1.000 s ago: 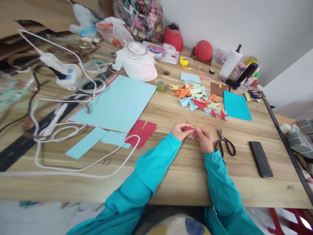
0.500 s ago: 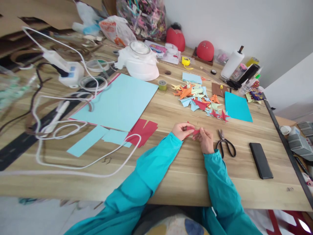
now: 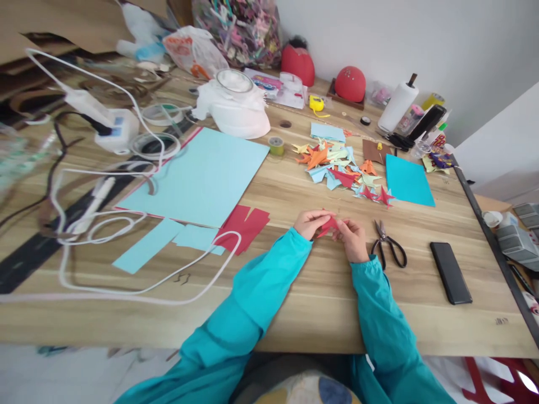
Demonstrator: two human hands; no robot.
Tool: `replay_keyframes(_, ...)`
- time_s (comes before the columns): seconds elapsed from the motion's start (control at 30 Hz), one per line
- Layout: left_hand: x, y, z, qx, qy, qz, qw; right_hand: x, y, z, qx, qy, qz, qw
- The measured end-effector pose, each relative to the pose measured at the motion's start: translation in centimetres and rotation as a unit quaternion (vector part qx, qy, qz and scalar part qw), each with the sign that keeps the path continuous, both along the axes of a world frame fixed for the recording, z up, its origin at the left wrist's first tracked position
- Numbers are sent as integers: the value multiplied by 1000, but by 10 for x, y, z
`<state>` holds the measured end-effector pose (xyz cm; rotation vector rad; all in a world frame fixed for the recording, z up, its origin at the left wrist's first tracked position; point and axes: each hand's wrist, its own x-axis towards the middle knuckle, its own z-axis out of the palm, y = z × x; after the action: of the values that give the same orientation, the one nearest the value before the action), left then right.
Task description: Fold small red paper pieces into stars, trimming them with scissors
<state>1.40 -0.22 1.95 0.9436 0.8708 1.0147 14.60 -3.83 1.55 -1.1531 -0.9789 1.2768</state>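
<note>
Between my two hands is a small folded piece of red paper (image 3: 328, 224), held a little above the wooden table. My left hand (image 3: 310, 223) pinches its left side with thumb and fingers. On the other side, my right hand (image 3: 353, 238) grips the right end between thumb and forefinger. The fingers cover part of the folds. Just beyond lies a pile of folded paper cranes (image 3: 332, 165) in orange, blue, yellow, green and red. Black-handled scissors (image 3: 386, 246) rest to the right of my right hand, their blades pointing away.
Red paper strips (image 3: 246, 229) and light blue strips (image 3: 147, 247) lie left of my hands, beside a large light blue sheet (image 3: 206, 174). A white cable (image 3: 147, 293) loops across the left side. At right are a black phone (image 3: 450, 273) and a turquoise sheet (image 3: 409, 180).
The red paper has turned between my fingers; a pointed part now angles down to the left. Both hands stay close together. The view has shifted slightly.
</note>
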Motion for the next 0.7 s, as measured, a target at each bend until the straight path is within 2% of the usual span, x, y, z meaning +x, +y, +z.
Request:
replay_keyframes(0.1, 1, 1, -2, -8, -17, -9, 1000, -2, 0, 2, 9, -30, -2, 1000)
replay_keyframes(0.23, 4, 2, -5, -16, -35, -5, 999, -1, 1, 0, 11, 8, -44, 999)
replay_keyframes(0.37, 4, 0, -4, 28, 19, -2, 999, 1, 2, -2, 9, 35, -43, 998)
replay_keyframes(0.47, 2, -2, -2, 51, 17, -15, 998, 1, 2, -2, 10, 27, -33, 999)
replay_keyframes(0.57, 2, -2, 0, 40, -2, -29, 999, 1, 2, -3, 17, 26, -31, 999)
replay_keyframes(0.7, 1, -1, 1, 22, 10, -8, 1000, 2, 3, -5, 24, 31, -52, 998)
